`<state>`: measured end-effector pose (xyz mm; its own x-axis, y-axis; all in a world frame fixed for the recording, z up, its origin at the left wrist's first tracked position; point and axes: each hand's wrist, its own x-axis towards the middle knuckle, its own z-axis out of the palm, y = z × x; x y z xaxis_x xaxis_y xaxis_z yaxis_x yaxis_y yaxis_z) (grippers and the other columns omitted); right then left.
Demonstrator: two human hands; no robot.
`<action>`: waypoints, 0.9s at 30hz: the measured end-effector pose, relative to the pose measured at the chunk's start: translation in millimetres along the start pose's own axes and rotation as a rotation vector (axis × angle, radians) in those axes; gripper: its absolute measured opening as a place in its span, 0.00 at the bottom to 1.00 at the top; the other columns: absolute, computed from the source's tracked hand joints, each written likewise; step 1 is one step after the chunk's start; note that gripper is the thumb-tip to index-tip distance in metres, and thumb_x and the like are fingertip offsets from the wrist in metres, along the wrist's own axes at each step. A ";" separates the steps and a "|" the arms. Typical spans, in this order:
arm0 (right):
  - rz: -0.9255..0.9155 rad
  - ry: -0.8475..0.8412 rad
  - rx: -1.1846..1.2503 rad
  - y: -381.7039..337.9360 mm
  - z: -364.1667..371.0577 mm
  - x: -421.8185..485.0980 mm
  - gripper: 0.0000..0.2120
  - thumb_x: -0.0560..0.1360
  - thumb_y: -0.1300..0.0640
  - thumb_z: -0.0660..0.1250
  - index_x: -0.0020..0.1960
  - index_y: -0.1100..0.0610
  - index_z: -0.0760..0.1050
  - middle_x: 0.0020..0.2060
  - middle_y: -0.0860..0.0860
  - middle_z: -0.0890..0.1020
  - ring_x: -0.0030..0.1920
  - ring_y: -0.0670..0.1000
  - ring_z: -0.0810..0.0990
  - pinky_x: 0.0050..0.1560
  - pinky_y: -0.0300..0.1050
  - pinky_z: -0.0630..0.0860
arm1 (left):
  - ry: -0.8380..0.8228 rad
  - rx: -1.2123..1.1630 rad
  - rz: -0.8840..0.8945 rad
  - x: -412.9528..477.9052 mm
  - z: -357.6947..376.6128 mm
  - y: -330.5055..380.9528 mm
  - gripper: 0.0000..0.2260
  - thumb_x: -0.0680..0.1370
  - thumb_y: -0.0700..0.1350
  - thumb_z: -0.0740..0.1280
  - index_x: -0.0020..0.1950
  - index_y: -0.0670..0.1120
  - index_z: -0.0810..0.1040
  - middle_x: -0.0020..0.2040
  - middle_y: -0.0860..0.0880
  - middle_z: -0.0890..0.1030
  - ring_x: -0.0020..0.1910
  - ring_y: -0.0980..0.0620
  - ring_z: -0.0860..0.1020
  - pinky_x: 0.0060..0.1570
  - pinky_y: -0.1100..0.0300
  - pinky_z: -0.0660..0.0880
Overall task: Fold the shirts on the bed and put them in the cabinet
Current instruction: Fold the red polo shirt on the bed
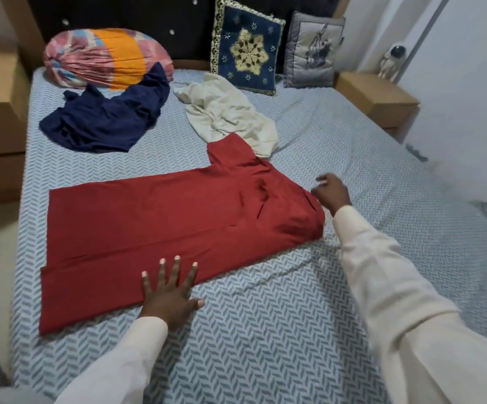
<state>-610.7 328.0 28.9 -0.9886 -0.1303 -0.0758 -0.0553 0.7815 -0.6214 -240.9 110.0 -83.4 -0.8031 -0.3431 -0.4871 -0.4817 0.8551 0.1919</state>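
You are pressing your left hand point(169, 298) flat on the near edge of the red shirt point(160, 228). Its fingers point(162, 272) are lying straight and spread on the cloth, released, with the thumb resting on the bed point(265, 345). The red shirt is lying smoothed out across the middle of the bed, its hem pointing to your left and its shoulder end to your right. One sleeve is sticking out toward the headboard and overlapping the lower end of the cream shirt point(227, 115).

You are holding your right hand point(334, 193) just beside the shirt's shoulder end, its fingers loosely curled and released. The hand is blurred, so whether the thumb is touching the cloth cannot be told.

The cream shirt is lying crumpled beyond the red one, and a navy shirt point(105, 121) is lying rumpled well to its left, partly leaning on a striped bundle point(105, 59) at the headboard. A blue cushion point(248, 51) with a star pattern and a grey cushion point(312, 51) are standing side by side against the headboard. A small white figurine point(392, 61) is standing on the wooden bedside cabinet point(376, 97) at the right.
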 end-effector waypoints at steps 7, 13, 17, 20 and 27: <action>0.225 -0.262 -0.025 83.8 24.7 -38.3 0.09 0.65 0.60 0.75 0.42 0.55 0.76 0.35 0.59 0.79 0.28 0.52 0.73 0.26 0.40 0.70 | -0.022 0.013 -0.003 0.0 -2.2 1.9 0.36 0.77 0.70 0.51 0.76 0.62 0.32 0.77 0.50 0.29 0.75 0.42 0.29 0.69 0.32 0.33; 0.186 -0.239 -0.019 84.5 18.1 -33.6 0.08 0.71 0.64 0.73 0.41 0.54 0.76 0.36 0.54 0.79 0.34 0.54 0.79 0.32 0.40 0.75 | -0.036 0.020 -0.013 0.1 -1.6 2.0 0.37 0.77 0.70 0.50 0.76 0.62 0.31 0.77 0.50 0.29 0.75 0.42 0.28 0.70 0.32 0.33; 0.174 0.044 -0.028 85.6 12.2 -23.2 0.09 0.71 0.61 0.72 0.35 0.51 0.77 0.41 0.53 0.85 0.41 0.55 0.82 0.45 0.44 0.76 | -0.045 0.024 -0.015 1.9 -2.3 1.8 0.37 0.77 0.71 0.50 0.76 0.62 0.31 0.77 0.50 0.29 0.75 0.42 0.28 0.69 0.33 0.33; 0.207 0.086 -0.100 80.9 21.6 -28.2 0.05 0.72 0.60 0.68 0.40 0.51 0.77 0.49 0.54 0.83 0.51 0.58 0.81 0.52 0.47 0.74 | -0.054 0.018 -0.018 2.4 -2.4 2.6 0.37 0.77 0.71 0.51 0.76 0.62 0.31 0.77 0.50 0.29 0.75 0.42 0.28 0.69 0.33 0.33; -0.070 0.252 -0.075 56.7 54.1 -66.5 0.13 0.70 0.62 0.62 0.53 0.56 0.77 0.52 0.57 0.77 0.54 0.59 0.75 0.50 0.48 0.71 | -0.069 0.016 -0.014 1.9 -4.2 2.9 0.37 0.77 0.71 0.50 0.76 0.62 0.31 0.77 0.50 0.29 0.75 0.42 0.27 0.69 0.33 0.32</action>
<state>-540.6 348.0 -43.5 -0.9852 -0.0375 0.1674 -0.1261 0.8202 -0.5581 -245.3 110.2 -80.1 -0.7700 -0.3281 -0.5471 -0.4865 0.8568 0.1708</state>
